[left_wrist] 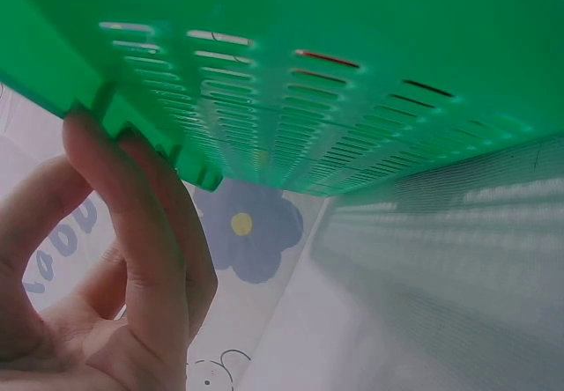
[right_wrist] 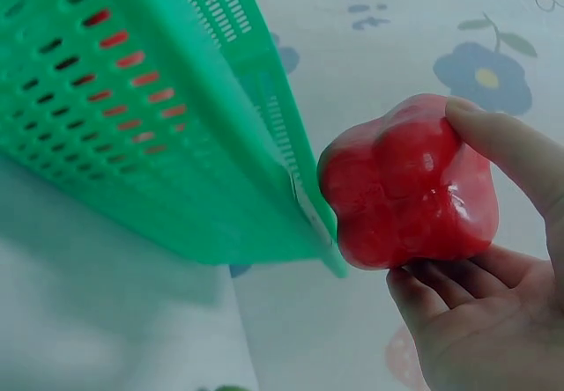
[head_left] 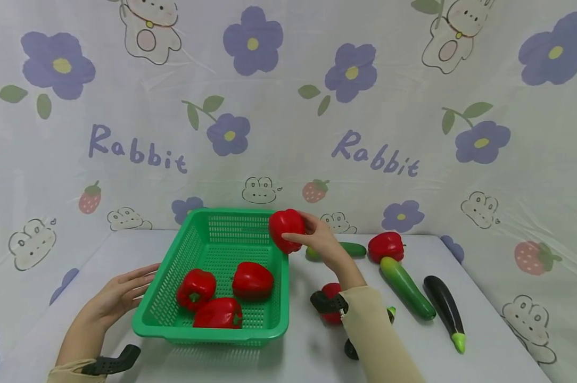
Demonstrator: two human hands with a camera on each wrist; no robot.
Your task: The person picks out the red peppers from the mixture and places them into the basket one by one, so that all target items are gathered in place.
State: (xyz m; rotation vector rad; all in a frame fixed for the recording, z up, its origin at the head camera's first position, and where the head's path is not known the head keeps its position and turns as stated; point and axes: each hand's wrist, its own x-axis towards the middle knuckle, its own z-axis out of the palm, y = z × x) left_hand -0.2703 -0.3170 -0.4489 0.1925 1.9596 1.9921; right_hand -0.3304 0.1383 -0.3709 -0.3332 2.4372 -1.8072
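Note:
My right hand grips a red bell pepper over the right rim of a green plastic basket. In the right wrist view, the thumb lies on one side of that pepper and the fingers on the other. Beside the basket's left wall is my left hand, fingers extended; in the left wrist view its fingertips meet the underside of the rim. Inside the basket lie three more red bell peppers: one at the left, one at the right, one in front.
Right of the basket lie a red bell pepper, a cucumber, an eggplant and another green cucumber. My right forearm partly covers another red vegetable and a dark item. A patterned cloth hangs behind the white table.

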